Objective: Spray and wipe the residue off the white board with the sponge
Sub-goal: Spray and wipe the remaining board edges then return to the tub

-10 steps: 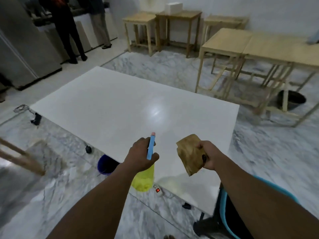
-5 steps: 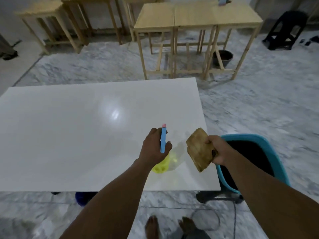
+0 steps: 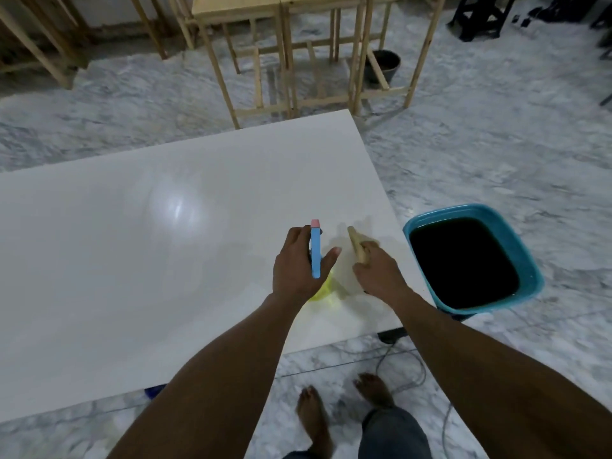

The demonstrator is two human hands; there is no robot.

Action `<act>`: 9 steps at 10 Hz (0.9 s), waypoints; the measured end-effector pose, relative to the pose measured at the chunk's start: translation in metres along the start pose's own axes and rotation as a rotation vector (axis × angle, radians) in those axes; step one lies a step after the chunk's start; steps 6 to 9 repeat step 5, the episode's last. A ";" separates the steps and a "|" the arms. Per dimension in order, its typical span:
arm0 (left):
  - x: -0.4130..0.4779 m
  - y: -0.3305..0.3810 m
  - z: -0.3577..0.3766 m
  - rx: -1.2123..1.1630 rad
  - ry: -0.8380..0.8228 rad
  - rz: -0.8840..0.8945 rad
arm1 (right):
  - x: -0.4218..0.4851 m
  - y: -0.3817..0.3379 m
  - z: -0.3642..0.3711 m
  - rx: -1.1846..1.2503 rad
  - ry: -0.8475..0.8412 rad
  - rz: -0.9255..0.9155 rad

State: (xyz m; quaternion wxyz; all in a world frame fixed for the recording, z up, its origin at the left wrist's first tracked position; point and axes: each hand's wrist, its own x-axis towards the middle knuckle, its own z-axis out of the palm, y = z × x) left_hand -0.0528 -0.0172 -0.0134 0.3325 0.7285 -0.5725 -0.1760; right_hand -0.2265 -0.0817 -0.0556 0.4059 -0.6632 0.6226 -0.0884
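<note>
Head view: left hand [image 3: 296, 265] grips spray bottle [image 3: 315, 255]; right hand [image 3: 377, 274] grips sponge [image 3: 357, 243] over white board [image 3: 132, 260]; tub [image 3: 463, 211] beside.

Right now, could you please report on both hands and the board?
Left hand grips spray bottle. Right hand holds sponge over white board, right side, contact unclear. Blue tub of dark liquid beside the board.

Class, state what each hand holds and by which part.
The left hand grips the spray bottle just under its blue head; the right hand holds the sponge by its near end.
</note>
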 end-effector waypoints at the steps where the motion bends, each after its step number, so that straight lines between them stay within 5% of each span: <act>1: -0.003 -0.008 -0.002 -0.009 -0.049 -0.012 | 0.001 0.036 0.052 -0.359 -0.210 -0.067; 3: -0.006 -0.021 -0.017 -0.056 -0.177 -0.090 | -0.007 0.046 0.061 -0.551 -0.219 -0.162; 5: 0.007 -0.019 -0.037 0.074 -0.489 -0.165 | 0.020 0.016 0.027 -0.519 -0.311 -0.109; 9: 0.007 -0.019 -0.037 0.074 -0.489 -0.165 | 0.020 0.016 0.027 -0.519 -0.311 -0.109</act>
